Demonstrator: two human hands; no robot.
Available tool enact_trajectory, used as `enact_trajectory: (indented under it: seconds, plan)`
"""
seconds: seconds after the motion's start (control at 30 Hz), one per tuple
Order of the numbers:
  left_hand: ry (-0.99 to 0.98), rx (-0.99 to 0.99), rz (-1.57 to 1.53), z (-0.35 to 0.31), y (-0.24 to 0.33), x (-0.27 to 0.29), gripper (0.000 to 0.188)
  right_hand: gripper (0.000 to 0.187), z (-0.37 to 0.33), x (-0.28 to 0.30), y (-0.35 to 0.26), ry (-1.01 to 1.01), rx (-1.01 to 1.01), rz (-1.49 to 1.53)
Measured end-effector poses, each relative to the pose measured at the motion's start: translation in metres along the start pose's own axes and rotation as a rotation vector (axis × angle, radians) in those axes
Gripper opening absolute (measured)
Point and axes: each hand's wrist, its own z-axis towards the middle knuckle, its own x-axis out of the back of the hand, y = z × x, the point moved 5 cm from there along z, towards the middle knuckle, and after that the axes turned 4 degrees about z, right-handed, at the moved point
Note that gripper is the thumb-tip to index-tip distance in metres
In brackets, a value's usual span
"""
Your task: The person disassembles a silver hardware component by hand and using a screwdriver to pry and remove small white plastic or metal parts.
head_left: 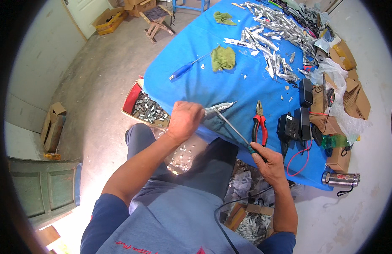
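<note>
L hand grips silvery pc — R hand clasps screwdriver (tip at pc).

My left forearm slants up and to the right, ending in my left hand, curled closed with its back turned upward. My right forearm rises more steeply; my right hand angles leftward, gripping, nearer my body. Both hands are well apart.

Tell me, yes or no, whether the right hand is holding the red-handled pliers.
No, the right hand grips a long-shafted tool, while the pliers lie on the blue cloth.
</note>
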Motion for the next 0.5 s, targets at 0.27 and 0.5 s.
enact_trajectory:
  seconds: [0.27,0.5]
  plan:
    - [-0.017,0.011,0.011,-0.003,-0.001,0.000,0.009,0.037,-0.013,0.010,0.005,0.177,-0.376,0.309]
    - [-0.080,0.051,-0.075,-0.008,0.006,0.003,0.009,0.027,0.032,-0.069,0.005,0.286,-0.392,0.720]
